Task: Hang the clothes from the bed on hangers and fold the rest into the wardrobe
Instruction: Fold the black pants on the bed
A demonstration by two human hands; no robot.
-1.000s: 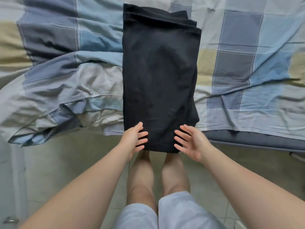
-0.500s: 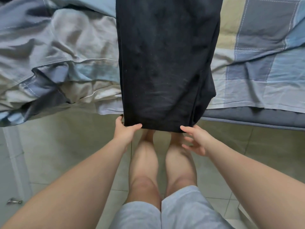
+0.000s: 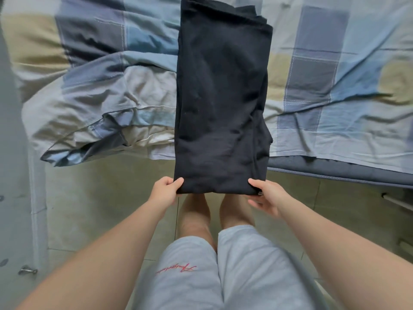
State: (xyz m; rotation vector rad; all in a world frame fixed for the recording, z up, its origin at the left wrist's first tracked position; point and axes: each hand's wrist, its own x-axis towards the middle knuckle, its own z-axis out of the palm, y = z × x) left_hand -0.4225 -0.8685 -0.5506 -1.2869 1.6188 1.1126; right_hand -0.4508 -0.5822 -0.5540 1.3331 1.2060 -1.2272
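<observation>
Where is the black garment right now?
The garment lies mid-frame in the head view, lengthwise across the plaid bed. Its near end reaches past the bed's edge, where the left hand and right hand pinch its two corners.

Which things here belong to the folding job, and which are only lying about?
Part of the job:
black garment, folded into a long strip, near end past the edge of the bed
left hand and right hand, each pinching a near corner of it

Only lying about:
crumpled quilt
tiled floor
</observation>
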